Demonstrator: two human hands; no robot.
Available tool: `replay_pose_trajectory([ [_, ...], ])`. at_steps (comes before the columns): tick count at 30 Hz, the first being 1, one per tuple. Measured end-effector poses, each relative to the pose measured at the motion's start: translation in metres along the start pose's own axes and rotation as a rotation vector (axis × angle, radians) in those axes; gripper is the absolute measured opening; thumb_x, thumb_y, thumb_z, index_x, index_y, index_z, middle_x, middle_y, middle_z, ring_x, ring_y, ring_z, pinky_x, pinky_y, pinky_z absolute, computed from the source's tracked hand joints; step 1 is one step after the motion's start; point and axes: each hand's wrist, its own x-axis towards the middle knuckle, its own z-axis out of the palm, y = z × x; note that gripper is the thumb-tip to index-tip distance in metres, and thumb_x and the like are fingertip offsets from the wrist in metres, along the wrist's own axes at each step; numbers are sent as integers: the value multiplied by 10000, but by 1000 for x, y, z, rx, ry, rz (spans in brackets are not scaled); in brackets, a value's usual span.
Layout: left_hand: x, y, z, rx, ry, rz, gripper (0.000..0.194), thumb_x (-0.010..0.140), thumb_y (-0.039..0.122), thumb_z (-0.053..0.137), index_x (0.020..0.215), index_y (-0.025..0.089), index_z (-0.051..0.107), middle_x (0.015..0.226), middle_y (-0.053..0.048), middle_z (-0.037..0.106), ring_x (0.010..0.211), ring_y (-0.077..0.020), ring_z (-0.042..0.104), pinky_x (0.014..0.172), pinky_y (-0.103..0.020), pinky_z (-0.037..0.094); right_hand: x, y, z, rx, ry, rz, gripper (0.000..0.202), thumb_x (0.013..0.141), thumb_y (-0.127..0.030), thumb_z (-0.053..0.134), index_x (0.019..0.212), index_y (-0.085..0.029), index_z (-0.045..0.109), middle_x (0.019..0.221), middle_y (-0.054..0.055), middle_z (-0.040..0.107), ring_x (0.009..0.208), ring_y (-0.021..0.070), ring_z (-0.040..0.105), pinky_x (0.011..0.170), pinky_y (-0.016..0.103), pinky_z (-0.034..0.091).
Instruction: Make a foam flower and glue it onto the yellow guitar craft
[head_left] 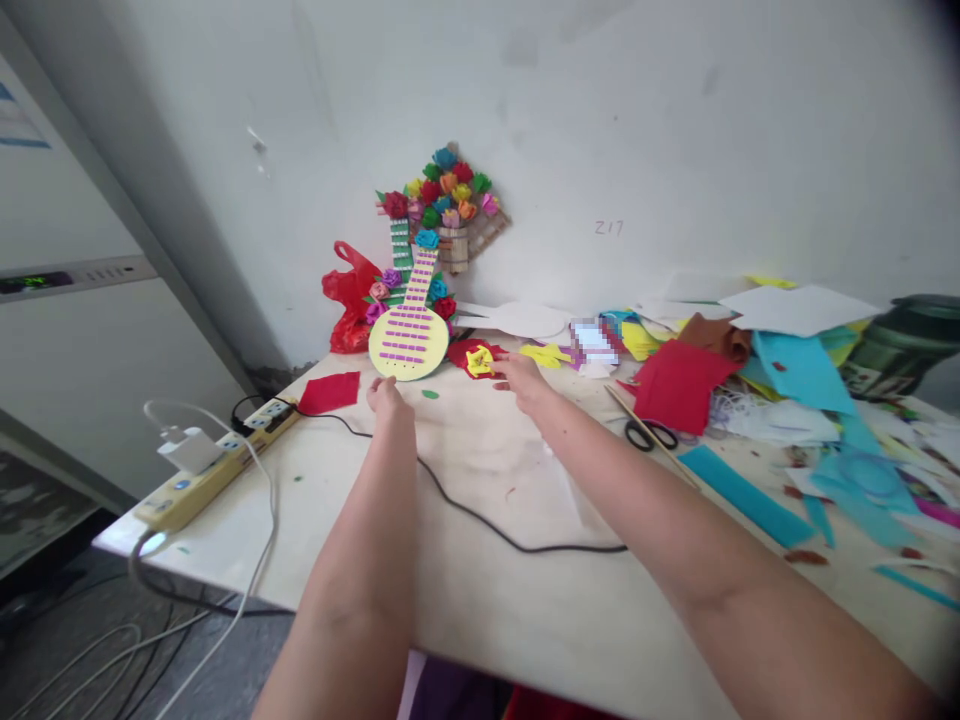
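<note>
My left hand (pixel 388 396) touches the lower edge of a round yellow craft piece (pixel 409 343) with purple strips and a long neck, which leans upright at the back of the table. Its fingers are bent and partly hidden by the hand itself. Over to the right, my right hand (pixel 517 378) has its fingertips at a yellow flower-like piece (pixel 480 361) that lies over red material. The fingers there look slightly apart; whether they grip the yellow piece is unclear. Paper flowers (pixel 448 190) in many colours stand behind the craft piece.
A power strip (pixel 217 470) with a white charger lies on the left edge. A black cable (pixel 480 515) crosses the table. Black-handled scissors (pixel 651 434), red paper (pixel 675 385), blue strips (pixel 746 495) and a dark green bottle (pixel 904 345) are on the right. A red bag (pixel 351 300) sits behind.
</note>
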Motion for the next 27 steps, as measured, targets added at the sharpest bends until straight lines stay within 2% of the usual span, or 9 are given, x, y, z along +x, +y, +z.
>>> replay_pose_trajectory([
  [3,12,1,-8,-18,144,-16,309,600,197,505,894,216,410,818,-4,460,786,-121,493,723,-259,398,22,3,32,27,-1,17,140,625,-134,604,764,-151,596,691,9,644,583,100,574,432,176,409],
  [7,23,0,-13,-44,132,12,343,611,174,532,936,215,429,954,-43,500,935,-147,509,801,-272,403,48,8,66,13,53,20,103,638,-148,604,741,-151,604,650,10,634,551,96,557,435,177,407],
  [11,39,-3,-14,-104,100,51,399,628,177,559,1004,221,431,1121,-81,474,1085,-165,474,888,-279,382,71,17,85,1,145,6,125,624,-167,619,747,-153,605,695,13,640,613,102,568,494,183,433],
  [16,60,-10,-11,-77,-5,84,454,665,216,565,1091,244,410,1194,-101,444,1136,-186,461,895,-295,404,95,30,94,40,170,17,198,600,-182,626,796,-162,602,729,2,646,651,106,589,564,196,457],
  [19,70,-12,-8,-134,-11,42,483,661,167,567,1107,250,402,1192,-97,445,1101,-168,493,865,-269,430,104,34,97,78,145,52,195,589,-164,632,779,-169,592,741,-3,645,673,105,593,580,194,461],
  [23,77,-10,-6,-201,8,-46,522,650,78,551,1122,242,401,1091,-82,521,978,-135,563,808,-256,460,110,37,99,97,94,108,170,597,-146,629,757,-168,575,725,2,639,676,116,595,562,209,472],
  [27,76,-6,-8,-174,-67,-47,475,613,75,596,1058,199,487,961,-66,599,844,-142,604,736,-260,480,111,37,96,116,75,118,173,592,-111,623,745,-161,560,696,0,632,659,119,596,548,213,480],
])
